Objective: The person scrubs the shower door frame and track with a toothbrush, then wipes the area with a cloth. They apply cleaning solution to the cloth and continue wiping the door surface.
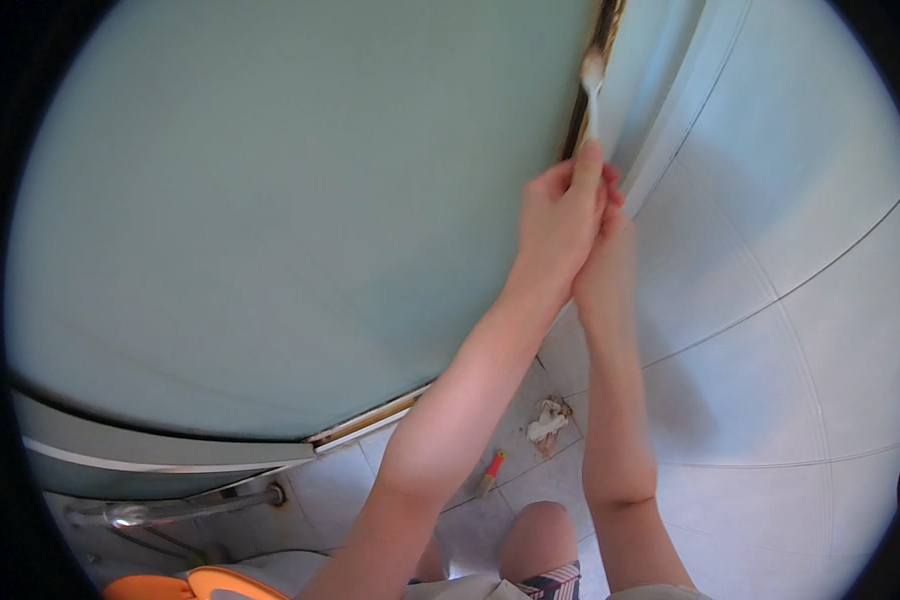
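Observation:
My left hand and my right hand meet at the right edge of a large pale green glass panel. Between the fingers rises a slim pale-handled brush, its head blurred, touching the dark, rusty strip along that edge. The thumb of my left hand lies along the handle. My right hand is partly hidden behind the left one; its fingertips are curled beside it, and whether they also grip the handle I cannot tell.
On the tiled floor lie a red-handled paintbrush and a crumpled white tissue with brown dirt. White wall tiles stand at the right. A metal pipe runs at the lower left, near an orange object at the bottom.

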A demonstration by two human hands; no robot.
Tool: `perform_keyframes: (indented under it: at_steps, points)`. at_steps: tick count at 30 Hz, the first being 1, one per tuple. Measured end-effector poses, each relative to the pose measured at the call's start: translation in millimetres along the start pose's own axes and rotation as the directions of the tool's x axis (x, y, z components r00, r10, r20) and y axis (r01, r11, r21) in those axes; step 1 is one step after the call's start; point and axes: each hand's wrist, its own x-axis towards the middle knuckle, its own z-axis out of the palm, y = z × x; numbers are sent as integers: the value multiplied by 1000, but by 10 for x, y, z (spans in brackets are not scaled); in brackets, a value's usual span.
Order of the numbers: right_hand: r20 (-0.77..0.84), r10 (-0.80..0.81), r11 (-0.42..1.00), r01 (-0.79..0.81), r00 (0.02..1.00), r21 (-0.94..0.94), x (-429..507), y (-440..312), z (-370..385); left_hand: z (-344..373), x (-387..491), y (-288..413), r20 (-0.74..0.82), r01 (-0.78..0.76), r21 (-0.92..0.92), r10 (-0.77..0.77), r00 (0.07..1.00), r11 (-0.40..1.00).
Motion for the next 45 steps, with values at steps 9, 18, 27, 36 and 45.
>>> perform_keyframes:
  at_steps: [9,18,27,36,45]
  points:
    - [-75,-174,980,165,982,-112,-285,735,219,-503,-374,-663,-174,199,158,-171,970,967]
    - [-83,-158,987,157,984,-22,-374,997,282,-667,-449,-869,-180,205,157,-176,968,966]
    - [68,-230,973,227,971,47,-251,1091,122,-634,-112,-1088,-4,-169,122,171,985,978]
    - [-29,-203,979,203,979,2,-613,1726,216,-1003,-414,-1654,-171,149,189,-116,978,971]
    - [36,-24,997,26,999,-66,-743,2309,367,-1336,-738,-1966,-259,321,81,-291,921,943]
